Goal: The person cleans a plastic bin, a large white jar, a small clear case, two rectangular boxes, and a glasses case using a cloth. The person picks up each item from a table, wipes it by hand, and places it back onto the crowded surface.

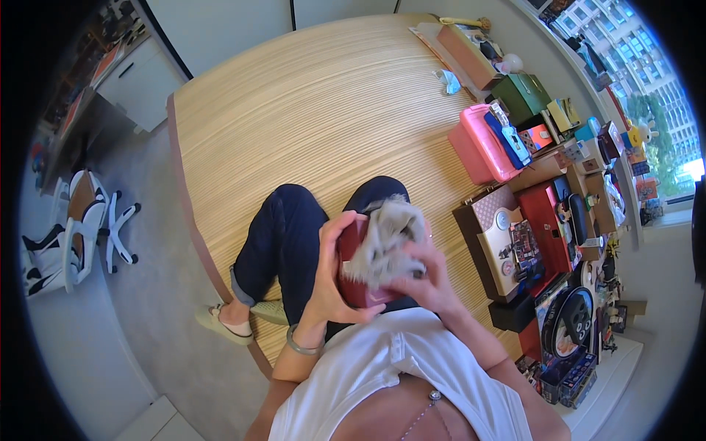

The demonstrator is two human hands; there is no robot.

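Observation:
Above my lap, my left hand is wrapped around the left side of a dark red box. Its thumb rests along the near edge and the fingers reach over the far edge. My right hand grips a grey fluffy cloth, bunched up and pressed against the box's upper face. Most of that face is hidden under the cloth. Some fingertips of the right hand disappear in the cloth's folds.
I sit on a wood-slatted platform. On the right stand a pink storage box, a green box, a brown patterned case and many small items. A white office chair is on the floor at left.

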